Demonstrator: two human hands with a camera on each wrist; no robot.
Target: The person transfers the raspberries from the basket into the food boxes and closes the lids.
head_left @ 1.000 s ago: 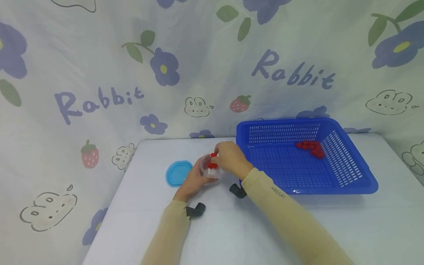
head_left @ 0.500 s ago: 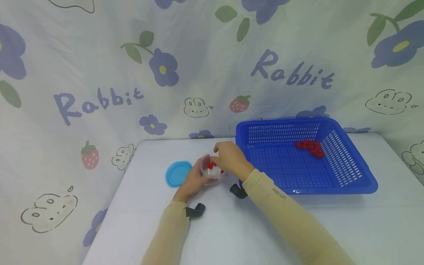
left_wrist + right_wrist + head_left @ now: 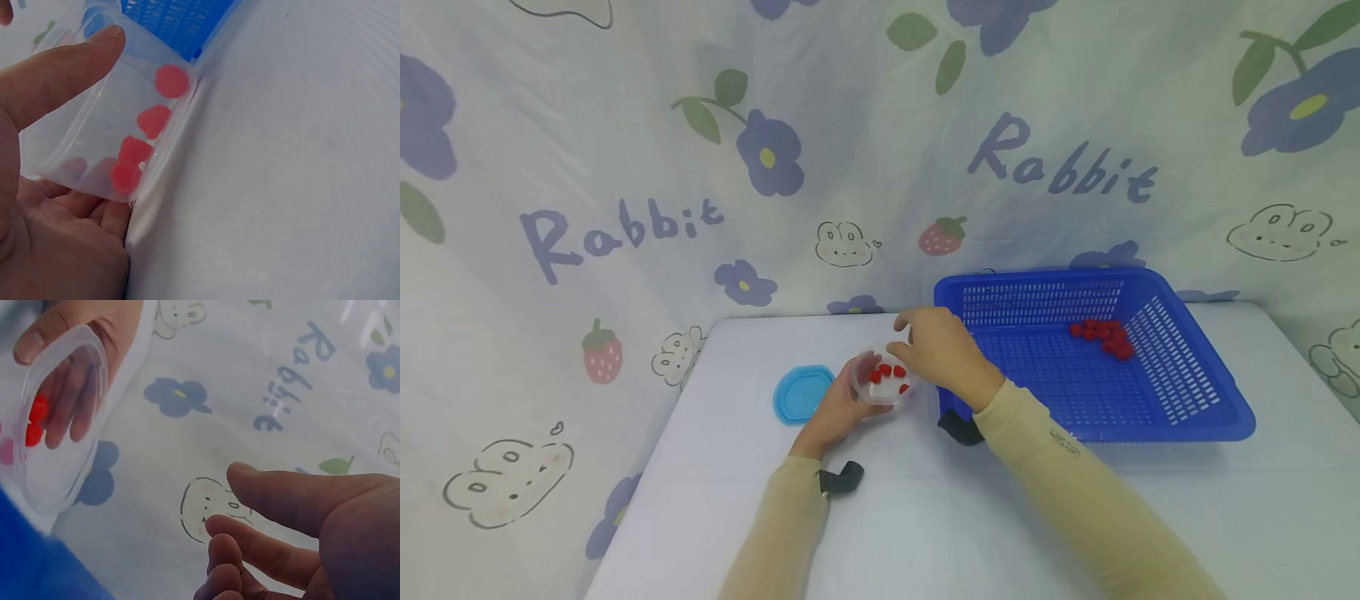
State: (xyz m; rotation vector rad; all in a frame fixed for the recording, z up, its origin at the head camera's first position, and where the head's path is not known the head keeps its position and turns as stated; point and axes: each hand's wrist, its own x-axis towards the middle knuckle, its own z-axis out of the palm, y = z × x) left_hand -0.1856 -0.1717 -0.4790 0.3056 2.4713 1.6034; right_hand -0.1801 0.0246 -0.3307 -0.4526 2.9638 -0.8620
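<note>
My left hand (image 3: 837,417) holds a clear plastic tub (image 3: 109,125), thumb on one side and fingers round the other. Several red raspberries (image 3: 153,120) lie on the tub's bottom, seen through its wall in the left wrist view. Just right of the tub's rim, my right hand (image 3: 943,354) hovers at the basket's left edge. Nothing is between its thumb and loosely bent fingers (image 3: 269,553) in the right wrist view.
A light blue lid (image 3: 802,394) lies on the white table (image 3: 895,533), left of the tub. On the right stands a blue slotted basket (image 3: 1037,375), with a cluster of raspberries (image 3: 1103,333) in its far right part. A patterned cloth (image 3: 865,150) hangs behind.
My right hand has let go of raspberries into the tub, then drawn back up and right toward the basket. The left hand and tub have hardly moved.
</note>
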